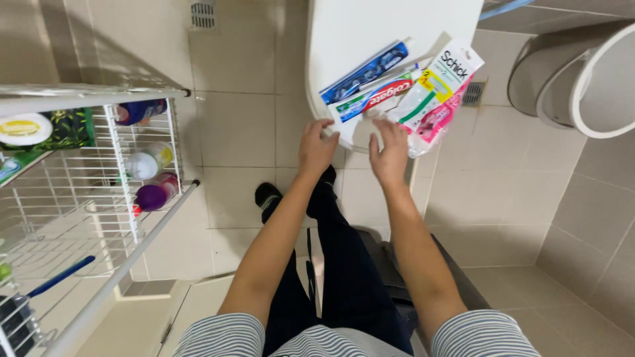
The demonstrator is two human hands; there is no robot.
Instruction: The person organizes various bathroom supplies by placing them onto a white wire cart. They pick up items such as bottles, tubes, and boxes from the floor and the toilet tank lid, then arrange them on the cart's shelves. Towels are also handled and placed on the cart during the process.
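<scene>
Two bare hands rest at the near edge of the white rounded tabletop: left hand and right hand, grips wide, holding nothing. Red-and-blue toothpaste carton lies just beyond; next, judged: close on it

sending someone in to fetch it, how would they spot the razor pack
Look at the white lid above the two hands. Three packs lie fanned on it; the razor pack is rightmost, overhanging the edge by the right hand. It alone is pink and green; the others are blue.
</scene>
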